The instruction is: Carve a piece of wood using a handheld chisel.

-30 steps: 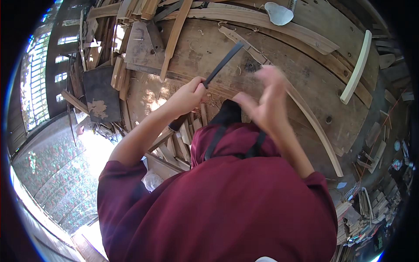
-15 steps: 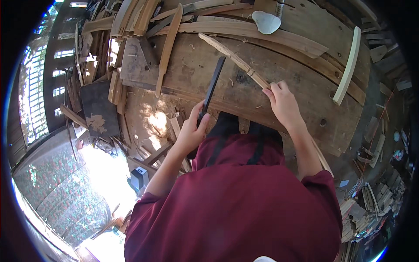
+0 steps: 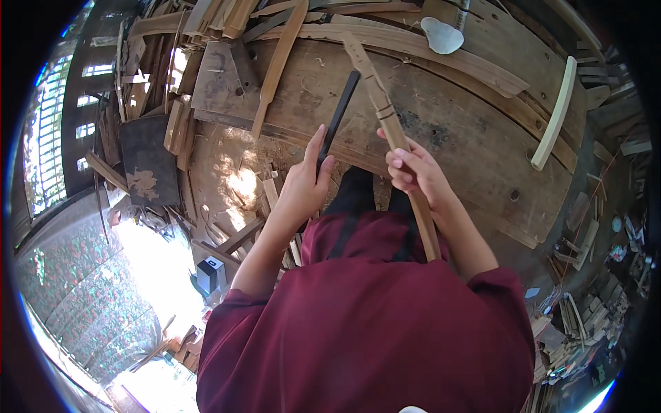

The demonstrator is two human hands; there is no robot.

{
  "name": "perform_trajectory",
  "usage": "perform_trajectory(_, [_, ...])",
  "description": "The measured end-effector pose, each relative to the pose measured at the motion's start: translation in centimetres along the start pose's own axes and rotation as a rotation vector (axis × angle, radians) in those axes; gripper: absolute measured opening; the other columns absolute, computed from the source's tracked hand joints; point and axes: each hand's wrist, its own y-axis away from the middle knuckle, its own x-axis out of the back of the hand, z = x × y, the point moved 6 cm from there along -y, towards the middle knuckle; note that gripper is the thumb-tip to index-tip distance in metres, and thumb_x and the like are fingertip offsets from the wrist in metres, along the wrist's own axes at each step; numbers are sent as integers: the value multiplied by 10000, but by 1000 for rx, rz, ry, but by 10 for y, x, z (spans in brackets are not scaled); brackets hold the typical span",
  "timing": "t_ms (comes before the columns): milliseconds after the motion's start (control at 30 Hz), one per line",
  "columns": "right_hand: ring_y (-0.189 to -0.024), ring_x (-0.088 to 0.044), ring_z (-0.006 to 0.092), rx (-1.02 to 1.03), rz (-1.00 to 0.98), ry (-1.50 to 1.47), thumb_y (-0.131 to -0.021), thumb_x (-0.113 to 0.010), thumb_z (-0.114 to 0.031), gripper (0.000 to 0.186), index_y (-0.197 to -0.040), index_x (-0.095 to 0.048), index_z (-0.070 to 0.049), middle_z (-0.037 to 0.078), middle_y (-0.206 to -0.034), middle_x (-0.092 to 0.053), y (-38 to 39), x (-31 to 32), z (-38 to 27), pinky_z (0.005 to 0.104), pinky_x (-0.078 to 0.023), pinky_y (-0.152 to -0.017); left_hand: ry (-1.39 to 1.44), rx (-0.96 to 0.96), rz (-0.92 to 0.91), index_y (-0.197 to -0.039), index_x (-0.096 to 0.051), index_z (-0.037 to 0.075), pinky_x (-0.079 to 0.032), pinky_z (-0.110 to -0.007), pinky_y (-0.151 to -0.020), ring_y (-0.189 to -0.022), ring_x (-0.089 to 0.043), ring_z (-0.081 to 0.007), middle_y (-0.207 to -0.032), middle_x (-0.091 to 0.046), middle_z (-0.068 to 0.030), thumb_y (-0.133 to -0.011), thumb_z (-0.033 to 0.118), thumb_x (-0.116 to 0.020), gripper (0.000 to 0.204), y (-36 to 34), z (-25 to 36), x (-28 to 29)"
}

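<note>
My left hand [image 3: 308, 180] is closed round the lower end of a flat, dark file [image 3: 339, 113], index finger laid along it. The file points up and away over the workbench's near edge. In my right hand [image 3: 418, 169] is a long carved wooden stick [image 3: 393, 129], gripped near its middle. Dark notch lines cross the stick above my fingers, and its far end is roughly shaped. Its near end reaches back toward my shirt. File and stick are close together at their far ends; whether they touch I cannot tell.
Under the far ends lies the worn wooden workbench [image 3: 475, 165]. On it rest a blade-shaped wooden piece [image 3: 279, 65], long planks [image 3: 413, 47], a white scoop-like piece [image 3: 442, 36] and a pale curved strip [image 3: 555, 113]. Scrap wood [image 3: 595, 313] lies on the floor at right.
My right hand has drawn the wooden stick nearer and turned it more upright, its broad side now showing. The grip has shifted along the stick. My left hand has risen slightly with the file.
</note>
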Motion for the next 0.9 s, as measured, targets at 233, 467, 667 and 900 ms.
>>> perform_trajectory(233, [-590,-352,30,30,89,-277,-1026,-494,-353,557,-1534,-289,-251,-22,-805,-410,6,8,9,138,-307,-422,72,97,-72,-1527,-252,176,-486,-466,-705,-781,-649,-448,-765,-642,-222,-1021,262,-455,552,5,-9,5])
perform_trajectory(467, [-492,-358,17,40,300,97,-1036,-470,-357,508,-1516,-345,-251,-46,-739,-408,6,9,6,162,-315,-387,-171,-88,3,-1535,-207,159,-467,-538,-664,-716,-617,-477,-736,-628,-278,-1019,266,-439,576,6,20,-12])
perform_trajectory(667, [-452,-352,12,8,344,115,-1032,-475,-369,509,-1513,-354,-252,-61,-706,-407,8,5,6,173,-298,-371,-75,-15,-10,-1542,-177,155,-462,-569,-633,-667,-609,-487,-704,-622,-287,-1016,245,-435,593,10,24,-33])
perform_trajectory(900, [-409,-381,14,50,452,277,-1031,-484,-370,473,-1480,-423,-235,-63,-658,-428,8,4,6,190,-291,-359,-269,44,47,-1546,-167,159,-479,-552,-584,-614,-622,-436,-660,-622,-250,-1006,230,-449,613,7,41,-34])
